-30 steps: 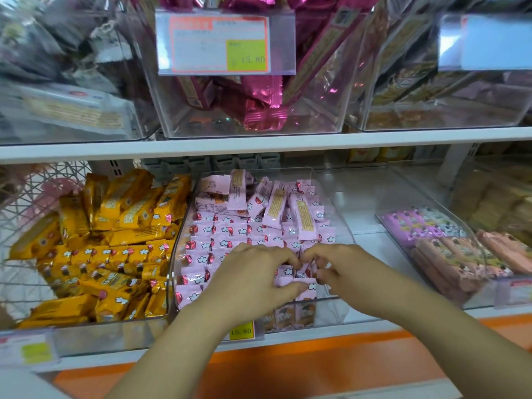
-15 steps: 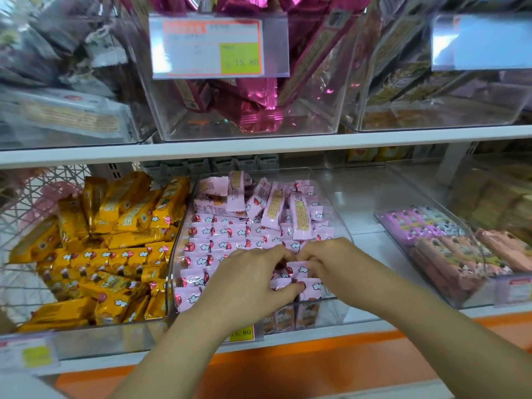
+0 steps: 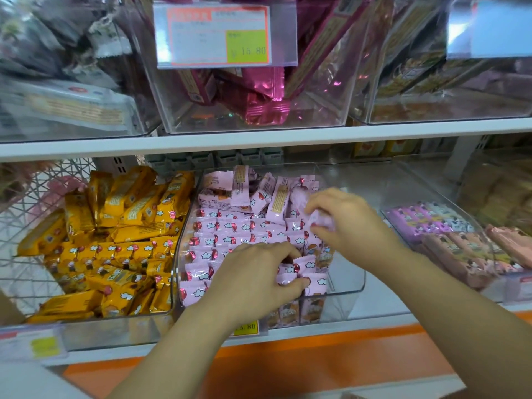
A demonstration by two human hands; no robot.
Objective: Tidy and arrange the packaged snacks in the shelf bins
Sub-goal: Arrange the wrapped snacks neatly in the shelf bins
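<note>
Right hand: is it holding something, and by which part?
The right hand pinches a pink packet in its fingertips; which part of it is too blurred to tell.

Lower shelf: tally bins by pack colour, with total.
Yellow-pack bin: 1
Pale-pink-pack bin: 1; left hand and right hand grip its pale pink packs
Purple-and-peach-pack bin: 1
Total: 3; far right too blurred to tell.

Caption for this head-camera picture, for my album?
Tidying up: the left hand grips front-row pink snack packets in the clear bin, the right hand holds one loose packet.
</note>
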